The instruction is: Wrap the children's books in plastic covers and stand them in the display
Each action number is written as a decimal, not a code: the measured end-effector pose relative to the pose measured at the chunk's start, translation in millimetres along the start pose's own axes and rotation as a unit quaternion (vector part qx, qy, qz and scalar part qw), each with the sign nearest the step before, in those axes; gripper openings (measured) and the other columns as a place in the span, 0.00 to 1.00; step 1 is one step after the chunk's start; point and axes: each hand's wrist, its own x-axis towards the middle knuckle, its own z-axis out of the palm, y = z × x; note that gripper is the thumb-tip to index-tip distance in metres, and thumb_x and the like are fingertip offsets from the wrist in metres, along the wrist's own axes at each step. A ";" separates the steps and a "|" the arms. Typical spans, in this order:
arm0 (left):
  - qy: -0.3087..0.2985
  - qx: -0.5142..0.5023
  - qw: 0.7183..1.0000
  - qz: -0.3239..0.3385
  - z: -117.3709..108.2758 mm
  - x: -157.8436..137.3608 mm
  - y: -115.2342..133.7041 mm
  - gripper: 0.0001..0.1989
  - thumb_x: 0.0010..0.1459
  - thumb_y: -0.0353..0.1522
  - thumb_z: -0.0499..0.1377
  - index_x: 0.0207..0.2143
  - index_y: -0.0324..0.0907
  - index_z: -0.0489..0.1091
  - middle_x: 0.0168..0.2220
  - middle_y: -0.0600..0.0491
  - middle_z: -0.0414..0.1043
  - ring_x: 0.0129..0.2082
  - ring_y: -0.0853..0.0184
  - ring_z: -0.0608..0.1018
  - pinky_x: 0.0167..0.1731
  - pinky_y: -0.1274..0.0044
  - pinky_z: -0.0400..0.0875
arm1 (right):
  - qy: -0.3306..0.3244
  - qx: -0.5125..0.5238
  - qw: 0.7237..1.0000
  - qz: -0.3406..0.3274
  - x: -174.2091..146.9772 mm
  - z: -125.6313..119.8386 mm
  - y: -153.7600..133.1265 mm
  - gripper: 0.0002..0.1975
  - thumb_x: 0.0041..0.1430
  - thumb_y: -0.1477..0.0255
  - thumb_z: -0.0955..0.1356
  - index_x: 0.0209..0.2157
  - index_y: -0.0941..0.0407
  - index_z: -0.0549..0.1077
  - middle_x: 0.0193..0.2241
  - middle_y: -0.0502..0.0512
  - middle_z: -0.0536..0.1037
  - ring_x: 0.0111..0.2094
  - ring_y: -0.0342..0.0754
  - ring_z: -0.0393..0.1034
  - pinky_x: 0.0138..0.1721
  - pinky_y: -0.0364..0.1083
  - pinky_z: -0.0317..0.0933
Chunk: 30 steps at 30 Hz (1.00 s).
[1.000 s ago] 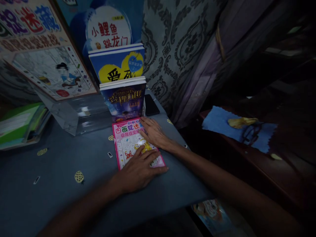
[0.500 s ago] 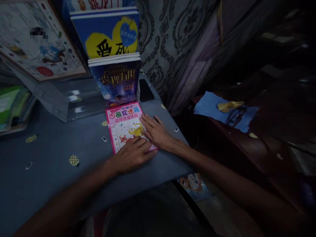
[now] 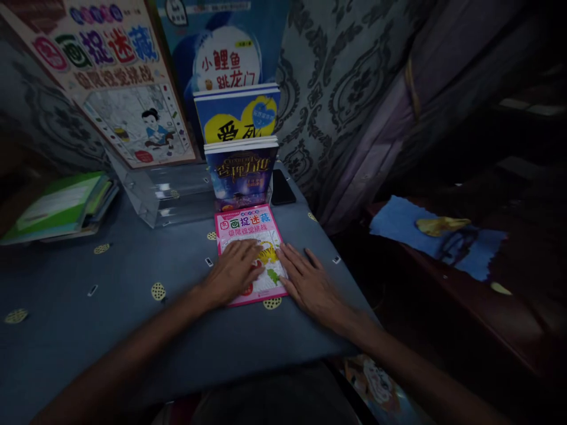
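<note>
A pink-bordered picture book point(image 3: 245, 223) lies flat and closed on the grey-blue tabletop point(image 3: 186, 348), its cover showing a yellow striped cat. My left hand point(image 3: 234, 268) rests on the left part of the cover, fingers stretched out and covering some of the picture. Along the book's right edge lies my right hand point(image 3: 310, 283), flat with its fingers extended and the fingertips at the border. Just behind the book, a dark blue book point(image 3: 243, 171) stands upright in a clear stand point(image 3: 148, 203).
More books stand behind, among them a blue-and-yellow book point(image 3: 208, 115) and a large picture book point(image 3: 128, 112). A pile of green books point(image 3: 57, 206) lies at the left, a black phone point(image 3: 282, 188) near the wall. Off the table's right side is a blue cloth point(image 3: 394, 221).
My left hand has moved from the book's lower edge up and left over its cover. My right hand has slid back toward the right edge. The camera view has shifted upward.
</note>
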 end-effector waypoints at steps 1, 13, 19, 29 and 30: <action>-0.007 0.015 0.999 -0.036 0.4 -2.1 -12.9 0.21 0.72 0.41 0.49 0.58 0.36 0.64 0.59 0.38 0.69 0.60 0.54 0.71 0.59 0.60 0.67 | 0.002 0.006 1.000 0.001 0.0 0.1 0.5 0.27 0.73 0.68 0.57 0.69 0.62 0.58 0.66 0.70 0.66 0.68 0.58 0.58 0.64 0.65 0.57; -0.016 0.135 0.961 -0.240 10.4 -10.6 -62.3 0.27 0.71 0.40 0.48 0.65 0.33 0.60 0.67 0.33 0.61 0.68 0.48 0.64 0.65 0.56 0.59 | -0.059 0.052 0.997 0.023 11.8 11.1 17.8 0.29 0.71 0.64 0.59 0.69 0.60 0.60 0.69 0.68 0.60 0.70 0.58 0.56 0.66 0.64 0.56; 0.002 0.093 0.957 -0.273 15.9 -8.5 -57.0 0.26 0.69 0.37 0.50 0.65 0.35 0.61 0.67 0.36 0.62 0.69 0.47 0.62 0.65 0.53 0.57 | -0.078 0.068 0.993 0.060 47.1 14.5 19.6 0.31 0.71 0.62 0.59 0.69 0.60 0.59 0.70 0.68 0.57 0.71 0.60 0.51 0.68 0.64 0.52; 0.197 -0.356 0.860 -0.310 10.8 -5.7 -72.2 0.29 0.55 0.40 0.62 0.57 0.40 0.69 0.59 0.39 0.73 0.61 0.50 0.73 0.64 0.59 0.63 | 0.024 0.041 0.994 0.099 82.9 60.0 22.0 0.29 0.69 0.62 0.60 0.66 0.61 0.66 0.68 0.68 0.62 0.69 0.66 0.56 0.66 0.67 0.55; 0.219 -0.416 0.824 -0.316 9.7 -4.6 -70.7 0.29 0.51 0.40 0.64 0.56 0.41 0.70 0.57 0.40 0.74 0.59 0.51 0.74 0.62 0.61 0.65 | 0.028 0.039 0.994 0.097 81.0 62.5 21.6 0.29 0.69 0.62 0.60 0.66 0.61 0.67 0.67 0.68 0.62 0.68 0.67 0.57 0.65 0.67 0.56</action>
